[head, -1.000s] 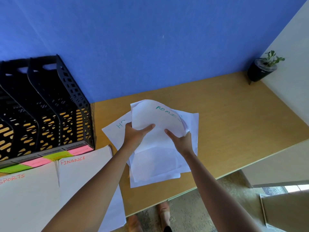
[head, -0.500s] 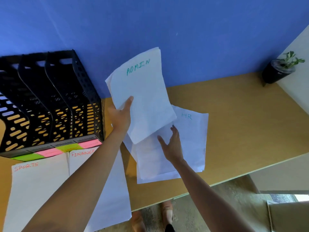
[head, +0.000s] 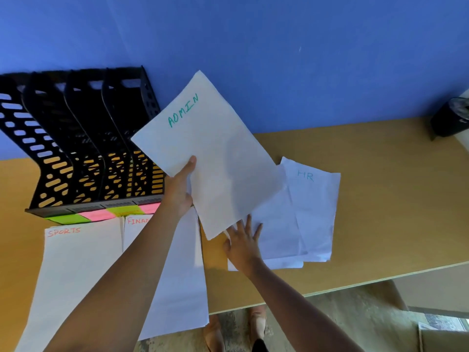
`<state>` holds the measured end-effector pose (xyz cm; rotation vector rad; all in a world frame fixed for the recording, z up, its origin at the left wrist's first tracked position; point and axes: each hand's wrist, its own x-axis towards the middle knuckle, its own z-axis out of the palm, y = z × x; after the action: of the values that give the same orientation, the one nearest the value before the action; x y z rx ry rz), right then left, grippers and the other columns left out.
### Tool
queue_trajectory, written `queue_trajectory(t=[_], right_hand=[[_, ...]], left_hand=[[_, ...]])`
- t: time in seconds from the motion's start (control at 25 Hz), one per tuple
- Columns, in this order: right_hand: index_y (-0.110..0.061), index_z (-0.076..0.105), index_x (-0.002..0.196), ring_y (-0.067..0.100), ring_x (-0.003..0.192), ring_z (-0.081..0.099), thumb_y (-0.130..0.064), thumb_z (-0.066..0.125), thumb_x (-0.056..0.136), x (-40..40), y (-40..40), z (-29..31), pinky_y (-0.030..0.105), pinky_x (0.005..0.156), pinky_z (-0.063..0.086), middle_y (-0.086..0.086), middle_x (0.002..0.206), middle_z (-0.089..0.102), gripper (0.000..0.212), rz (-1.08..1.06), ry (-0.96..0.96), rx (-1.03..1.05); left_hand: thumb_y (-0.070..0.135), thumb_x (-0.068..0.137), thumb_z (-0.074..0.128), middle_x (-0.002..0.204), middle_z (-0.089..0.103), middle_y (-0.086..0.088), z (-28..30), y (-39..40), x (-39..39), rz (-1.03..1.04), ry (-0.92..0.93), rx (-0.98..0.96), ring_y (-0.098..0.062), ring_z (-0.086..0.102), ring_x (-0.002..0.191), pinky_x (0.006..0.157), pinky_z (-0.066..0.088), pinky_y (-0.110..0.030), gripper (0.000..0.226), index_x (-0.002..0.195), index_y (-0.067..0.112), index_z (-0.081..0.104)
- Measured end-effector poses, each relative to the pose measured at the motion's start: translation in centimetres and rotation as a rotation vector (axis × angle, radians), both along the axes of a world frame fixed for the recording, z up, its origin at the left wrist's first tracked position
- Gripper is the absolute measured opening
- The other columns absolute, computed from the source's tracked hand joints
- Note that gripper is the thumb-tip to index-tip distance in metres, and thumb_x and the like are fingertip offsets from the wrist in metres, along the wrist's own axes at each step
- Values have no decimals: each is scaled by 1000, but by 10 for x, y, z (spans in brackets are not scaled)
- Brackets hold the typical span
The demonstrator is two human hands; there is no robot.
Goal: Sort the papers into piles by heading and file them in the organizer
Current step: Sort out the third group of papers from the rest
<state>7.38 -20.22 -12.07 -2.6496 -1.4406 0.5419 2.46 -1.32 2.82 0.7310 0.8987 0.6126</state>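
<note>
left hand (head: 177, 191) pinches flat white admin sheet (head: 210, 158); right hand (head: 243, 246) spread on hr papers (head: 312, 212).

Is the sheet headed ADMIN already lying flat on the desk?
No, the left hand holds the ADMIN sheet lifted above the desk, beside the organizer.

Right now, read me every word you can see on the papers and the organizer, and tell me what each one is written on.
"ADMIN", green: sheet held up by the left hand.
"HR", blue: top sheet of the right-side pile on the desk.
"SPORTS", red: leftmost pile.
"FINAN…", red: next pile, the rest hidden by the arm.
Sticky labels on the black organizer: unreadable.
</note>
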Motion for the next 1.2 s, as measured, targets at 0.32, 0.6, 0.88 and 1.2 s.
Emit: queue_trajectory(t=[0.32, 0.6, 0.88, 1.2], right_hand=[[-19, 0, 159, 45, 149, -9, -26, 36, 102, 71, -36, 7, 70, 113, 1, 10, 165, -13, 67, -165, -41, -125], [-29, 6, 159, 41, 150, 5, -28, 35, 102, 121, -62, 19, 69, 112, 18, 3, 167, -1, 64, -236, -74, -101], [-27, 16, 158, 38, 147, 16, -38, 39, 101, 128, -65, 21, 63, 111, 27, 3, 166, 10, 62, -214, -96, -139], [-19, 29, 153, 34, 147, 22, -40, 30, 105, 133, -64, 21, 59, 112, 29, 2, 163, 22, 53, -242, -80, -63]], left_hand=[[22, 78, 82, 124, 70, 2, -29, -16, -8, -196, 179, -63, -16, 61, 119, 111, 40, -40, 52, 127, 17, 66], [-2, 78, 79, 116, 66, -9, -80, -60, -5, -224, 562, 70, -21, 62, 97, 84, 45, -28, 41, 116, -2, 64], [15, 72, 74, 93, 69, -8, -95, -94, -2, -387, 1030, 340, -30, 66, 81, 58, 49, -26, 17, 85, 11, 64], [5, 63, 79, 141, 34, -12, -100, -107, 5, -418, 1324, 1117, -32, 41, 122, 92, 44, -37, 98, 145, 19, 27]])
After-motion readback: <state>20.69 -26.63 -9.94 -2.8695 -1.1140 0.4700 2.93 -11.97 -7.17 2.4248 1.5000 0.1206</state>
